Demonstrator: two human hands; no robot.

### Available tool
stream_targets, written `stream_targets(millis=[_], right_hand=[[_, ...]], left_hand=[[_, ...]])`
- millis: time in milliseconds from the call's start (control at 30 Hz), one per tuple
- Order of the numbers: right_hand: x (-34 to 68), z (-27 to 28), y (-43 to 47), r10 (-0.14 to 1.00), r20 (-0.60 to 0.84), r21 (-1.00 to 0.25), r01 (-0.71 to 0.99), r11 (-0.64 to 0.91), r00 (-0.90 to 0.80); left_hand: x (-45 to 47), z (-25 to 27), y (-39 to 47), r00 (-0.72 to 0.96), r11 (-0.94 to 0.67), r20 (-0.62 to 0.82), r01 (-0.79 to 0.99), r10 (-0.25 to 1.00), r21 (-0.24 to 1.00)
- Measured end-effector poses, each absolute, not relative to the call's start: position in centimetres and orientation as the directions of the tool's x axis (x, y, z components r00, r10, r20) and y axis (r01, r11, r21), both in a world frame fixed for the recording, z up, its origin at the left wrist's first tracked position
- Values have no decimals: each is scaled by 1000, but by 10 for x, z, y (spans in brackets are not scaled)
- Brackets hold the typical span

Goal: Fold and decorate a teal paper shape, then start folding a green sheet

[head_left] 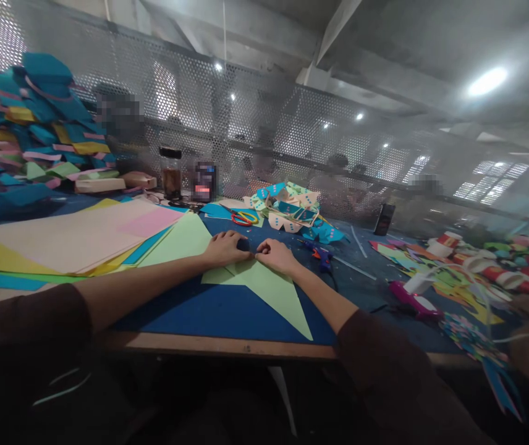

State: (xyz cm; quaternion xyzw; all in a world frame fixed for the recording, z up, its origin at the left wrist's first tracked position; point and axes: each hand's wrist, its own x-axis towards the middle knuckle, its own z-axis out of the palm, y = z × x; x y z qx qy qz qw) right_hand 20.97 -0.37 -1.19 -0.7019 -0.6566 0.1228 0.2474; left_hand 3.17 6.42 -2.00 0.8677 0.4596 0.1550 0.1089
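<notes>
A light green sheet of paper lies on the blue tabletop, folded, with a pointed corner reaching toward the front edge. Over its upper part, my left hand curves its fingers and thumb onto the paper. Close beside it, my right hand is closed, fingertips pinched at the paper's edge. A small gap separates the two thumbs, and the hands cover part of the fold. More light green paper spreads out to the left of my left hand.
Coloured paper sheets are stacked at left. Scissors, decorated paper pieces and a jar stand behind the hands. At right are a blue glue gun, a magenta device and paper cups. A wooden edge borders the table.
</notes>
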Motion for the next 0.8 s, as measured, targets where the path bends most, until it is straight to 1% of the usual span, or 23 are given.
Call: stream_targets(millis=[300, 633, 800], right_hand=[[221, -15, 1, 989, 134, -527, 850, 12, 69], [245, -21, 5, 991, 134, -542, 839, 52, 25], [255, -22, 6, 992, 123, -557, 827, 79, -12]], left_hand=[[30, -18, 77, 556, -558, 121, 749, 823, 356], [14, -12, 87, 651, -603, 96, 625, 753, 496], [7, -10, 91, 682, -620, 103, 577, 724, 531]])
